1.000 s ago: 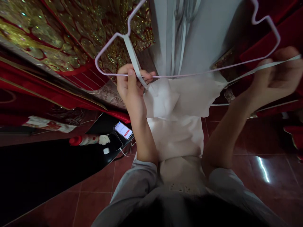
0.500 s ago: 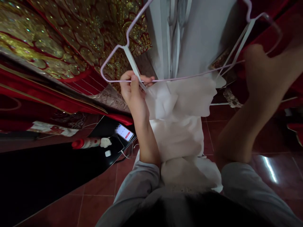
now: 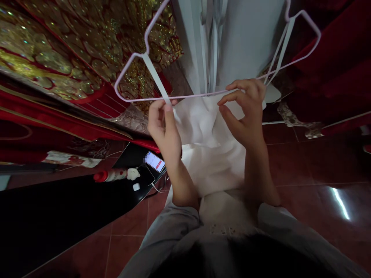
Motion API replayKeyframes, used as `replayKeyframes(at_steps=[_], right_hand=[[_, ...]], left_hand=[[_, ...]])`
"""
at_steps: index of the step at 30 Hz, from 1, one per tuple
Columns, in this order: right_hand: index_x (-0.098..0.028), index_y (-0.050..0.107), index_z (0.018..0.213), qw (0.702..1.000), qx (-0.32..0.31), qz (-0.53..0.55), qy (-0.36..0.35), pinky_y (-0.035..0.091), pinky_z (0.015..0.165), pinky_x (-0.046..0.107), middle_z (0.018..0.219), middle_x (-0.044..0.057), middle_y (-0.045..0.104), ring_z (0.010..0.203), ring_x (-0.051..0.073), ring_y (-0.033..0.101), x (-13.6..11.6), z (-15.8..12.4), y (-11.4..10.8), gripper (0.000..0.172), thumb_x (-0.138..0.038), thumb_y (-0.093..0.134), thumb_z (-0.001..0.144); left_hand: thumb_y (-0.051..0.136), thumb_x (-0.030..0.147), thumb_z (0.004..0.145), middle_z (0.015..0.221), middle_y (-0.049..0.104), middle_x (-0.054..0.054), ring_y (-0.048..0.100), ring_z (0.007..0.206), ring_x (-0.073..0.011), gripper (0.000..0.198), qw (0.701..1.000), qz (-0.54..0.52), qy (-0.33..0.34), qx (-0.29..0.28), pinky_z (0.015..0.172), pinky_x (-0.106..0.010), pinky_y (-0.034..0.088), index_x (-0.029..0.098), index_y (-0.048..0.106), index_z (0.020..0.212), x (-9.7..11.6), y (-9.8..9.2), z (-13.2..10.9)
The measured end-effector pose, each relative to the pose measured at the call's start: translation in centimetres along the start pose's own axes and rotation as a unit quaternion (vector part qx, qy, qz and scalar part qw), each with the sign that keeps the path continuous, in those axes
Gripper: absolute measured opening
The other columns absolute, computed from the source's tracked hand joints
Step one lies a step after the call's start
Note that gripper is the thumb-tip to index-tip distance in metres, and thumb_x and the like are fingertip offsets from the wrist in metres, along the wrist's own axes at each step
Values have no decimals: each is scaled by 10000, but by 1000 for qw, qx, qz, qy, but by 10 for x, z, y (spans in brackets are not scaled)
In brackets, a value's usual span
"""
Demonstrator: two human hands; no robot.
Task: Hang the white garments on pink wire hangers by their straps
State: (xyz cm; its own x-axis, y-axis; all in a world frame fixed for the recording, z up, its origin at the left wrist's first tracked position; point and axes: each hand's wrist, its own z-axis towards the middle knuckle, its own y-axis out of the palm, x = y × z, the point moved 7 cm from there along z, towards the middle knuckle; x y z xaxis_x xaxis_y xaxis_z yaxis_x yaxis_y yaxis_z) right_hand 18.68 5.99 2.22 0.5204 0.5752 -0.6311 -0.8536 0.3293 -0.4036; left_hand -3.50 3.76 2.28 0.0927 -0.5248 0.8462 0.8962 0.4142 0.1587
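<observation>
A pale pink clothes hanger point(image 3: 199, 95) spans the upper middle of the view, its hook out of sight. A white garment point(image 3: 199, 123) hangs below it by straps. The left strap point(image 3: 156, 77) runs over the hanger's notch, and my left hand point(image 3: 165, 127) pinches its lower end just under the bar. Another strap point(image 3: 284, 44) loops over the right notch. My right hand point(image 3: 246, 112) is at the bar's right part, in front of the garment. Its thumb and index finger are bent with a small gap, holding nothing; other fingertips are close to the bar.
Gold-sequined red garments point(image 3: 116, 42) hang on the left, dark red cloth point(image 3: 333, 77) on the right. Grey-white panels point(image 3: 246, 38) stand behind the hanger. A black table point(image 3: 72, 208) at lower left bears a lit phone point(image 3: 155, 161), a red-capped bottle point(image 3: 107, 175) and a small white case point(image 3: 136, 187).
My right hand has come in from the far right to the bar beside the garment. The hanger has shifted slightly left. My left hand stays on the strap.
</observation>
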Motion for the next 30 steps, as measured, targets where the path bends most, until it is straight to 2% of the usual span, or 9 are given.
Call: replayKeyframes(at_steps=[3,8,12,15,19,23,26,28,30], right_hand=[[-310,701,930,1000,14,-3,-12,338,1243,658,1225,51,627,1277,294,520,3,-1,0,88,-365,635,950],[-300,697,934,1000,12,-6,-18,377,1219,648,1237,36,634,1278,286,523,-1,-6,7,69,-329,634,940],[-301,698,930,1000,15,-2,-24,405,1210,626,1249,37,637,1282,282,517,-4,-8,12,61,-299,637,933],[-300,695,926,1000,13,-6,-14,383,1233,643,1267,34,631,1309,290,501,0,-8,14,80,-334,626,946],[-297,698,911,1000,16,-15,-6,378,1243,644,1282,35,633,1327,294,495,5,-6,13,97,-347,622,943],[-302,710,925,1000,5,3,-10,367,1260,639,1306,29,639,1336,287,512,-4,-7,11,89,-335,632,949],[-321,732,956,999,4,27,-31,382,1275,599,1303,4,655,1380,272,512,-6,-7,7,90,-360,652,946],[-315,735,981,994,73,70,-47,498,1165,533,1228,9,655,1303,257,567,5,-6,-8,118,-397,670,925],[-299,701,1043,972,205,110,-39,569,962,410,1150,19,609,1126,206,610,31,-7,-32,167,-386,656,908]], left_hand=[[676,247,1035,854,689,-50,671,848,-196,148,998,41,-16,-42,848,-335,539,201,782,944,19,-2,1],[485,203,1087,869,647,-43,669,789,-154,314,981,-176,-80,-26,604,-262,473,183,771,959,51,2,45],[319,133,1117,1178,714,-80,722,1045,-187,327,978,-162,-67,112,714,-275,512,133,642,1165,41,-22,72],[547,118,997,1209,720,-89,691,1156,-247,192,982,-72,-20,174,694,-288,512,165,642,1157,23,-38,57],[660,191,942,1419,640,-94,587,1354,-270,285,976,-28,-13,216,768,-296,523,224,601,1219,-3,-41,25],[550,183,1019,1261,702,-70,659,1249,-253,87,987,-62,-77,124,673,-281,488,224,616,1059,-16,-15,21],[475,206,1083,1004,705,-71,731,1036,-214,154,979,-154,-125,41,544,-228,418,208,601,995,-13,11,18],[494,204,1088,942,667,-69,735,1000,-199,141,972,-202,-117,19,509,-198,393,195,587,983,-5,20,13],[508,195,1089,921,639,-67,734,1000,-196,146,967,-230,-110,3,511,-183,401,185,594,971,-1,24,9]])
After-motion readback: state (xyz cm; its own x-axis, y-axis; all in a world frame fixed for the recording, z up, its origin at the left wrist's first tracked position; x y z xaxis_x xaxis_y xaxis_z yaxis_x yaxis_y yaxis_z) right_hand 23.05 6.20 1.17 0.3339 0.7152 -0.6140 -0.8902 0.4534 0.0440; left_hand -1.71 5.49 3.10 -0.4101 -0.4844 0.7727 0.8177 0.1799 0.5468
